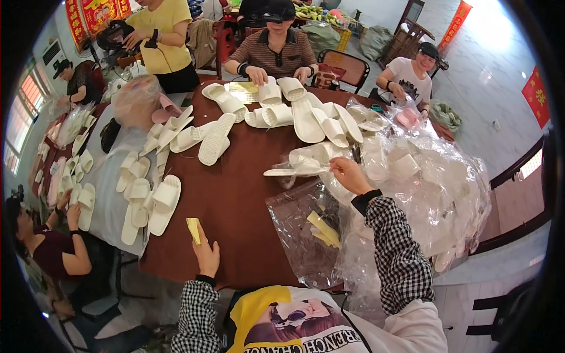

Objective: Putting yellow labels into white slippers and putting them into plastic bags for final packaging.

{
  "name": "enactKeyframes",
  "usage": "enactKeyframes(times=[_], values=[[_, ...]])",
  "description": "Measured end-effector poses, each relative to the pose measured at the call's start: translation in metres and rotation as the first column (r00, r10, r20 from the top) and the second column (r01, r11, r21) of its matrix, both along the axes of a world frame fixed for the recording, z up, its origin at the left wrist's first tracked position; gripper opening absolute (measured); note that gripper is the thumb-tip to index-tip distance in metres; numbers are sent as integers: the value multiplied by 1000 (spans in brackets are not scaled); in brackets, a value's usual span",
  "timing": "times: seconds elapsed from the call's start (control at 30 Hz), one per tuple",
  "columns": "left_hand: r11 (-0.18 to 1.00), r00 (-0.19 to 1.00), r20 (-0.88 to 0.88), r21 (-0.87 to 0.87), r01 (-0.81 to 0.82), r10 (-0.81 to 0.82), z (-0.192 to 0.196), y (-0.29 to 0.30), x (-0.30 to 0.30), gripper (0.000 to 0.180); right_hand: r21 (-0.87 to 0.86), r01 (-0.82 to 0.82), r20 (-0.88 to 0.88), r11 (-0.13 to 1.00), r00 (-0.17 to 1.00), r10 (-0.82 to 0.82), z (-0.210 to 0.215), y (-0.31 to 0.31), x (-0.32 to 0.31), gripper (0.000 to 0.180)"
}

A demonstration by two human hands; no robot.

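Over the near left part of the brown-covered table [235, 188], my left hand [206, 257] is closed on a small bundle of yellow paper strips [193, 229]. My right hand [351, 176] reaches to the right side, fingers pinched at the end of a white slipper [297, 171] in clear plastic. That slipper shows edge-on; my fingers partly hide where they grip. Just below it lies a clear plastic bag [294, 235] with more yellow strips [323, 229] on or in it.
A heap of plastic-wrapped slippers [418, 176] covers the table's right side. Loose white slippers [216, 139] lie across the far side and on the left [165, 203]. Across the table, a person in a striped shirt [275, 53] handles slippers. Others work around the room.
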State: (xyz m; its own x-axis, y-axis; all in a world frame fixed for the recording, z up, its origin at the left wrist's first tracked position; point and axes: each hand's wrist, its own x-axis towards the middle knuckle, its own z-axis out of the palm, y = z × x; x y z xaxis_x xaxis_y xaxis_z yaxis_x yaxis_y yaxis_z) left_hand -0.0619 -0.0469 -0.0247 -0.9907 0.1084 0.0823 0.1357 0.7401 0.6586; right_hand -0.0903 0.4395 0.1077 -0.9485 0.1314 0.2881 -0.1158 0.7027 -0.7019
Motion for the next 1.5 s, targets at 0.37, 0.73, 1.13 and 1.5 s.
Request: enactKeyframes(times=[0.37, 0.73, 1.13, 1.5], values=[[919, 905, -208, 55, 390, -371, 15, 130, -32, 64, -205, 211, 311, 956, 940, -141, 4, 17, 24, 21], [847, 844, -100, -136, 513, -527, 12, 227, -85, 53, 13, 387, 308, 922, 876, -372, -37, 112, -51, 30], [728, 735, -78, -241, 642, -674, 0, 253, -89, 72, 62, 399, 410, 915, 826, -387, -129, 131, -53, 61], [812, 794, -173, -108, 573, -583, 37, 177, -70, 61, -273, 243, 37, 931, 969, -242, 11, 149, -21, 26]])
